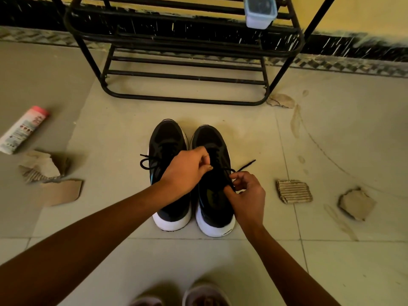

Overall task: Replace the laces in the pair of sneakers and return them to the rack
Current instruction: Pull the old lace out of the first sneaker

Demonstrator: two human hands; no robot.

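Two black sneakers with white soles stand side by side on the tiled floor, toes pointing at the rack. The left sneaker (166, 140) has a tied black lace with a loop sticking out to its left. Over the right sneaker (209, 138) my left hand (187, 171) pinches the black lace near the upper eyelets. My right hand (248, 195) pinches the same lace (247, 164) at the shoe's right side; one lace end trails out to the right. The black metal shoe rack (185, 65) stands behind the shoes, its lower shelves bare.
A pale blue plastic box (260, 12) sits on an upper rack shelf. A white and red tube-shaped container (23, 129) lies on the floor at left. Torn cardboard pieces (293, 191) are scattered left and right of the shoes. Slippers (205, 294) show at the bottom edge.
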